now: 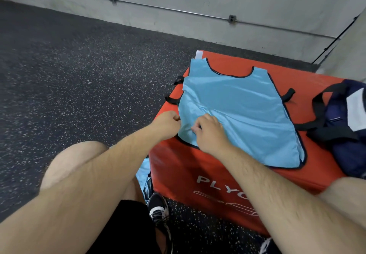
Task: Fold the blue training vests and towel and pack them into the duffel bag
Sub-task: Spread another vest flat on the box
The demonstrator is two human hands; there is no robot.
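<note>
Duffel bag (344, 133) beside vest (241, 111) on plyo box (174, 172)

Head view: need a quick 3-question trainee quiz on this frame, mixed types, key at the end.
1. True or false: the blue vest lies spread out on top of the red plyo box.
2. Where is the duffel bag? A) on the floor B) on the box, right of the vest C) on the person's lap
3. Fill in: the left hand and right hand pinch the vest at its ____ end (neck or hem).
Key: 1 true; 2 B; 3 hem
</note>
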